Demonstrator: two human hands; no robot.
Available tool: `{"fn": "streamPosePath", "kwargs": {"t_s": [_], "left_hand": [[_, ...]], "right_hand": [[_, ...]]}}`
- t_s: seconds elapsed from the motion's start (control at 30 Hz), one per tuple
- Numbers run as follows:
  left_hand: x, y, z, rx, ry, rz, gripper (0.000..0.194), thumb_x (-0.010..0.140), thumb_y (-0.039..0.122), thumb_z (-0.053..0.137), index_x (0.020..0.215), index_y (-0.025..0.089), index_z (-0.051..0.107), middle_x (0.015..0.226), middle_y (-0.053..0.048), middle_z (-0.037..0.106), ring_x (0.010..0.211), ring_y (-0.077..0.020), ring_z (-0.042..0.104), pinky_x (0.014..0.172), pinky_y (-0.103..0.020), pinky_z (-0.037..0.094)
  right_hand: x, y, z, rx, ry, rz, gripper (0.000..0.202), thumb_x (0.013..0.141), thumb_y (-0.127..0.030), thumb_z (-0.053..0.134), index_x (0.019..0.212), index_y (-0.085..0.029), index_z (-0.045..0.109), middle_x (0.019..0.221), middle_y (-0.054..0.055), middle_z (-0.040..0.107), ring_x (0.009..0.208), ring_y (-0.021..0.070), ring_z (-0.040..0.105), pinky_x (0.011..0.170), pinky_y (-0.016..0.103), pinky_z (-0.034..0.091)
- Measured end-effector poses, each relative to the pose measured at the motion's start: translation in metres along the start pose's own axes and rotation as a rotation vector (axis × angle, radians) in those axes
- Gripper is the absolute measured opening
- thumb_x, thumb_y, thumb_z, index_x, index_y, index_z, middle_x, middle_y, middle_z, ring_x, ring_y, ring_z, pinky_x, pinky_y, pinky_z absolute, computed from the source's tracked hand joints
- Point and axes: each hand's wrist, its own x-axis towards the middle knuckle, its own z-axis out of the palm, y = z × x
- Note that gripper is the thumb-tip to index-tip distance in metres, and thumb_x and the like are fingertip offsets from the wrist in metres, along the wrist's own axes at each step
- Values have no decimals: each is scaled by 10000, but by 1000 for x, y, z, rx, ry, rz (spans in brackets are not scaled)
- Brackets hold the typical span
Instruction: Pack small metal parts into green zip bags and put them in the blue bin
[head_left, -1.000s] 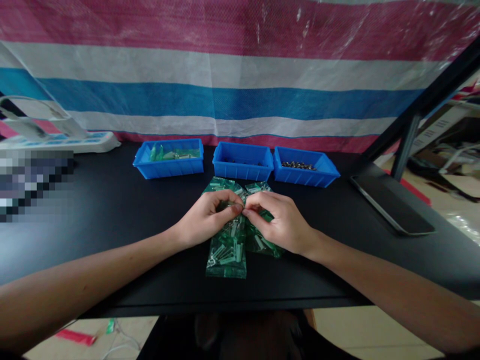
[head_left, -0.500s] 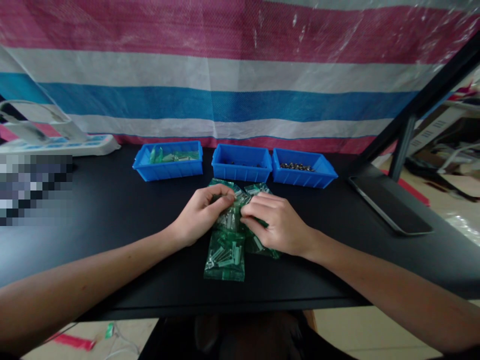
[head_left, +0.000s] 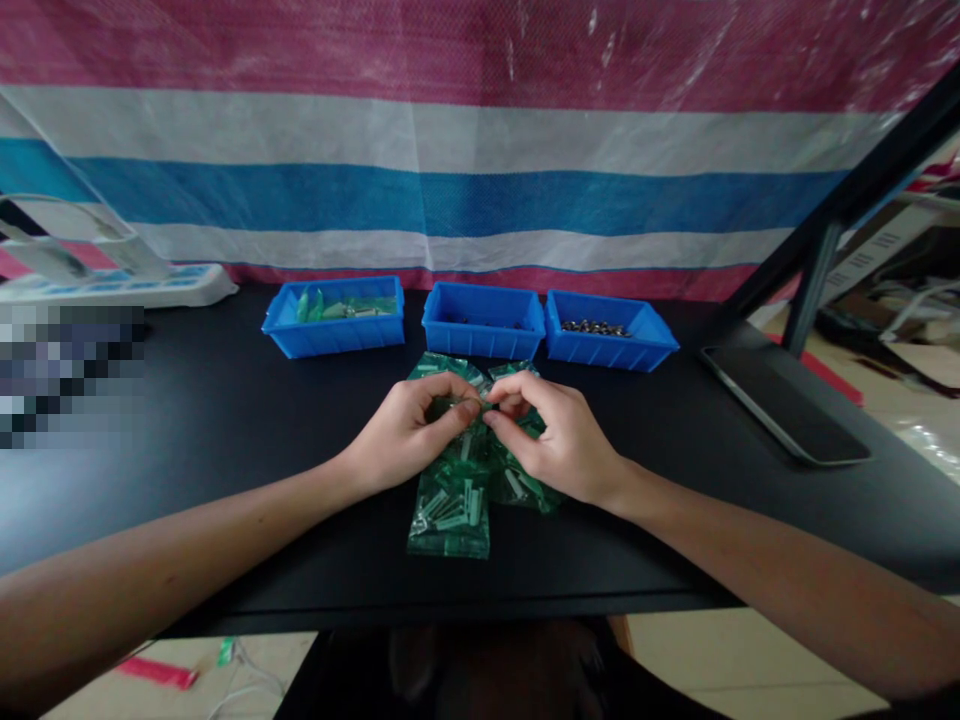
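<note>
Several green plastic packets (head_left: 450, 510) with pale plugs and screws inside lie overlapping near the middle of the black table. Over them, my left hand (head_left: 416, 425) is closed, thumb against index finger, on something too small to make out. My right hand (head_left: 559, 435) meets it from the right, its thumb and index fingertips nearly together at the same spot; what they hold is hidden. The fingertips of both hands almost touch.
Behind the packets stand three blue bins: the left bin (head_left: 334, 338) holds green packets, the middle bin (head_left: 481, 345) a few dark bits, the right bin (head_left: 611, 352) small metal parts. A phone (head_left: 787, 405) lies right; a power strip (head_left: 187, 287) sits back left.
My right hand's fingers have risen and uncurled into a pinch, and its tips are now closer to my left fingertips. The view has shifted slightly.
</note>
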Motion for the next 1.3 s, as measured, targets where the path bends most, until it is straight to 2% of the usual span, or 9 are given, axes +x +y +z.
{"fn": "streamPosePath", "kwargs": {"t_s": [0.13,0.77,1.07,1.3], "left_hand": [[0,1,0,20,2,-16,211,818,308,484,789,129,592,710,-10,582,652,-126,512,595,-222,400],[1,1,0,-26,-5,-48,219,814,319,486,784,128,586,714,-11,575,659,-126,509,602,-225,401],[-3,6,0,99,-27,82,173,821,258,480,799,131,596,720,-18,618,665,-128,553,618,-216,422],[-4,6,1,162,26,129,144,817,224,481,823,140,598,737,-17,635,668,-125,577,615,-210,430]], "right_hand": [[1,-3,0,-22,5,-8,43,785,-137,533,762,-170,519,689,-5,582,619,105,562,601,218,445],[0,0,-3,-97,4,-116,75,790,-105,500,749,-166,508,691,10,558,643,121,537,611,239,431],[-1,-2,-3,-25,-62,-27,90,745,-114,523,768,-183,470,695,-8,542,640,117,533,608,239,432],[-2,-3,-2,-84,-8,14,96,763,-158,533,746,-193,446,670,-14,525,628,122,527,599,244,427]]}}
